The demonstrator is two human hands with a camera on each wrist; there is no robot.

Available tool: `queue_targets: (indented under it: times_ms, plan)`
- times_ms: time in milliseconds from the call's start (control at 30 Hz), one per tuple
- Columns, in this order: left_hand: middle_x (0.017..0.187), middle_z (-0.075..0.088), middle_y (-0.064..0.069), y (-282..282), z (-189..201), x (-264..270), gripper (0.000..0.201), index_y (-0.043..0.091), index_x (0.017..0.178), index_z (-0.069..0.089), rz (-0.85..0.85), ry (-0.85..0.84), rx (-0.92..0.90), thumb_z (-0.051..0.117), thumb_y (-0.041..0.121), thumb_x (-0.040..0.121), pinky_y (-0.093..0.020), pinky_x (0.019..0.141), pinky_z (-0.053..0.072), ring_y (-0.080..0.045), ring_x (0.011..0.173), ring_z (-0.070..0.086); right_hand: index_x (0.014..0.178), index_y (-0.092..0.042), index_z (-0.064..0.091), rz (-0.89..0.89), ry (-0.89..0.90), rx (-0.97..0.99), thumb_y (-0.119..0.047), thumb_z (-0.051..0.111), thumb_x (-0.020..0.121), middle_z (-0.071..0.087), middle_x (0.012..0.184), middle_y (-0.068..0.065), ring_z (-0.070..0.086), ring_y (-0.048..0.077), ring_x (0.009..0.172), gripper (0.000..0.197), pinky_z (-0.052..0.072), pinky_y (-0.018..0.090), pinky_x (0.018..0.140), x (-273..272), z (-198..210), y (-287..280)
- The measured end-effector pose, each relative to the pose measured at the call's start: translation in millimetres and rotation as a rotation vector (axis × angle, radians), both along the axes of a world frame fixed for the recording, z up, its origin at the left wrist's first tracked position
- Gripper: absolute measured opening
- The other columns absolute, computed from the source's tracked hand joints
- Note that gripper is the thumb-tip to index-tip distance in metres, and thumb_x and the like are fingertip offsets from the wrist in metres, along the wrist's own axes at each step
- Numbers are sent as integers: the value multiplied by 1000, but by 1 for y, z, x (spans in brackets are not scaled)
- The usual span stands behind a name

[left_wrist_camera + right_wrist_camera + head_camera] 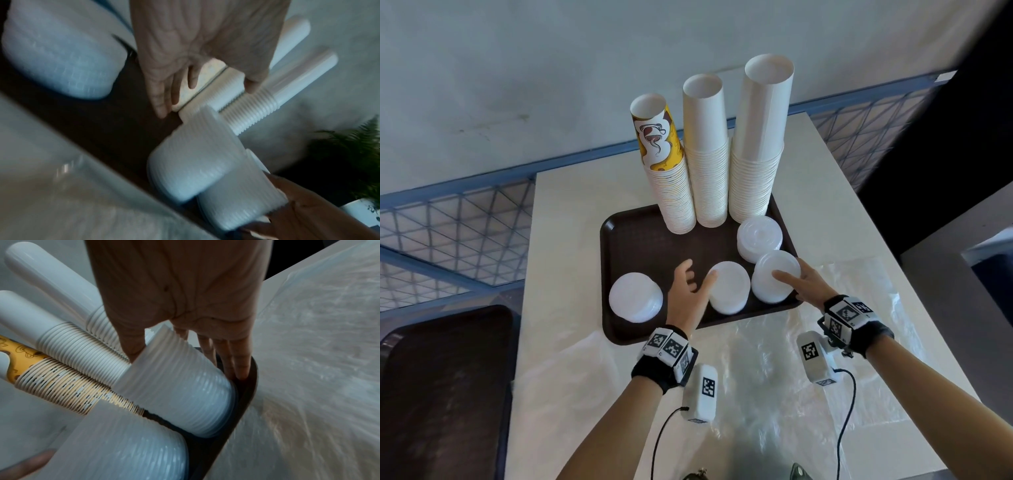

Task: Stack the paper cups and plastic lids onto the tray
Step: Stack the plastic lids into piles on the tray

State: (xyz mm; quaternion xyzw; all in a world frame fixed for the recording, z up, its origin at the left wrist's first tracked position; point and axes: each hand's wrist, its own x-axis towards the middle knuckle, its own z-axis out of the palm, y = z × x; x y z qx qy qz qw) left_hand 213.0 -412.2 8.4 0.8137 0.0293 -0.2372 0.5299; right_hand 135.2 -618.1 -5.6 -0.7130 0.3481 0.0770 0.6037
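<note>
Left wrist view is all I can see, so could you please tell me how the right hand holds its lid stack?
Observer: The right hand grips the lid stack at the tray's front right corner, thumb at its top edge, fingers down its outer side.
Operator: Thank you. How many cup stacks stand behind?
Observer: Three: a yellow printed cup stack, a middle white cup stack and a taller white cup stack.
Operator: And the lid stacks altogether?
Observer: Four, all on the tray.

A white table carries a dark brown tray and crinkled clear plastic sheeting.
</note>
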Motion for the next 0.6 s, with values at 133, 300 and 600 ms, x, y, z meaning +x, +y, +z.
queue_targets:
  times_ms: [133, 300, 600]
  plan:
    - [115, 59, -10, 38, 10, 31, 33, 8, 115, 58, 156, -370, 139, 65, 15, 83, -19, 81, 41, -25, 103, 57, 130, -7, 42, -28, -13, 49, -24, 66, 84, 51, 110, 5, 47, 18, 100, 55, 36, 17, 61, 0, 2, 2]
    - [136, 41, -21, 89, -5, 63, 54, 10, 134, 44, 148, -163, 566, 60, 17, 83, -42, 104, 31, -37, 126, 37, 131, -8, 42, -52, -17, 79, -20, 65, 85, 51, 110, 5, 46, 19, 100, 53, 35, 17, 61, 0, 2, 3]
    - [136, 44, -18, 81, -35, 74, 70, 13, 141, 30, -18, 80, 476, 58, 34, 80, -42, 100, 42, -37, 120, 46, 131, -12, 44, -51, -25, 74, -17, 59, 88, 53, 112, 3, 48, 17, 103, 45, 37, 16, 64, -1, 2, 1]
